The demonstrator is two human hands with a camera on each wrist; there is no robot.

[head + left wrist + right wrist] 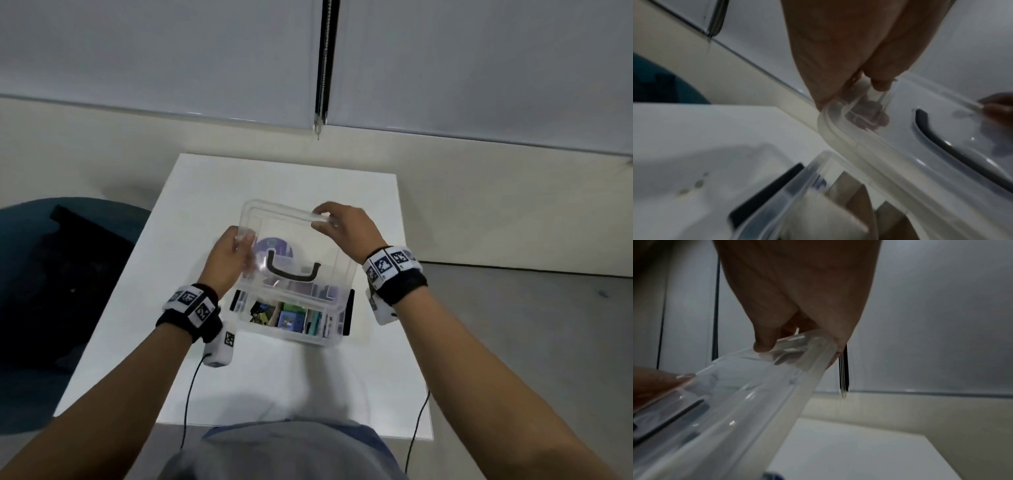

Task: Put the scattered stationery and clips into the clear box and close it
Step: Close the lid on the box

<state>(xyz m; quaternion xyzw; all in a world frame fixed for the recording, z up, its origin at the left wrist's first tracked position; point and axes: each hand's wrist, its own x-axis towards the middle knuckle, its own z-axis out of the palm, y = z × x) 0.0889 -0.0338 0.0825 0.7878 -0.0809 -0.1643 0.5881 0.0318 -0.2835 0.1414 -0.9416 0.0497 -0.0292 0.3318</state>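
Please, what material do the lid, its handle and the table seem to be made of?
Lid: seemingly clear, glossy hard plastic; the fingers and the box contents show through it, and its rim catches highlights.
Handle: black, probably plastic or rubber, opaque with a slight sheen; which one cannot be told.
Table: smooth white top, perhaps laminate or painted board; no grain shows.
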